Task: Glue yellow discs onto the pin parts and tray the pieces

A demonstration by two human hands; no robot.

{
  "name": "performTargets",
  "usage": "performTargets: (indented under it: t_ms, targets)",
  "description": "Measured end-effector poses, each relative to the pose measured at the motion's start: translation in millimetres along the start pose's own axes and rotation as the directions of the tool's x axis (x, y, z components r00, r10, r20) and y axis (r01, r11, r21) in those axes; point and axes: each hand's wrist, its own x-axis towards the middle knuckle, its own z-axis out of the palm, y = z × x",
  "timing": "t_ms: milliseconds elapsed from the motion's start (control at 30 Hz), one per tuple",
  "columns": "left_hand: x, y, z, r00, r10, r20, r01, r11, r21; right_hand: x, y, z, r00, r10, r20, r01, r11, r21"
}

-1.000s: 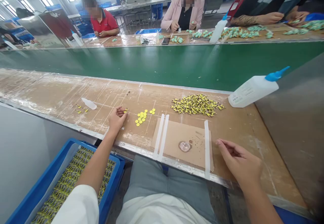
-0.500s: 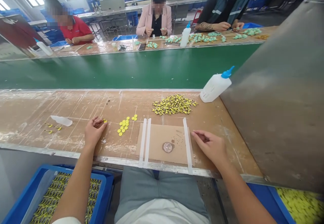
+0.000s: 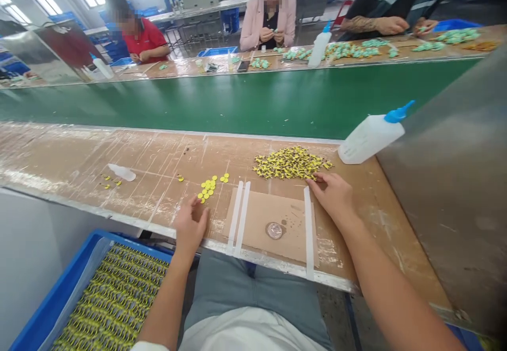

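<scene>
My left hand (image 3: 190, 225) is held low over the bench with thumb and index finger apart, its fingertips at the near edge of a group of flat yellow discs (image 3: 206, 188). My right hand (image 3: 333, 196) reaches to the near right edge of a pile of small yellow-and-black pieces (image 3: 291, 162). Its thumb and index tips are slightly apart against that edge. Between the hands lies a cardboard sheet (image 3: 257, 211) fixed by white tape strips, with a small round clear dish (image 3: 274, 230) on it. One small yellow-and-dark piece (image 3: 180, 178) lies alone left of the discs.
A white bottle with blue nozzle (image 3: 370, 138) leans near a metal panel (image 3: 455, 182) on the right. Several finished-looking pieces (image 3: 110, 182) lie beside a clear plastic piece (image 3: 122, 172). A blue tray (image 3: 89, 245) of yellow-and-black pieces stands below left. Co-workers sit beyond the green belt (image 3: 198, 102).
My left hand has let go of the small yellow-and-dark piece and moved right to the discs. My right hand has moved forward to the pile. The view has turned somewhat left.
</scene>
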Motion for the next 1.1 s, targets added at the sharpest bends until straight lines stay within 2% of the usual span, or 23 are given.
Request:
performTargets:
  t_ms: [133, 267, 600, 767, 967, 1100]
  targets:
    - [11, 4, 8.8, 0.996, 0.089, 0.010, -0.089, 0.985, 0.145, -6, 8, -5, 0.996, -0.086, -0.006, 0.086, 0.996, 0.034]
    - [21, -3, 7.6, 0.992, 0.118, 0.035, -0.122, 0.977, 0.176, -7, 13, -5, 0.992, -0.127, -0.028, 0.128, 0.991, 0.032]
    - [31, -15, -2.4, 0.977, 0.195, 0.084, -0.208, 0.959, 0.192, -5, 18, -6, 0.988, -0.147, -0.043, 0.149, 0.988, 0.043]
    - [33, -22, -5.5, 0.975, 0.216, 0.047, -0.221, 0.949, 0.226, -7, 19, -5, 0.986, -0.168, -0.006, 0.169, 0.984, 0.057]
    - [42, -31, -7.8, 0.931, 0.350, 0.101, -0.363, 0.865, 0.348, -6, 17, -9, 0.988, -0.152, 0.007, 0.151, 0.986, 0.074]
    - [45, -30, -8.3, 0.941, 0.328, 0.084, -0.335, 0.868, 0.368, -8, 16, -11, 0.990, -0.139, 0.016, 0.137, 0.985, 0.104]
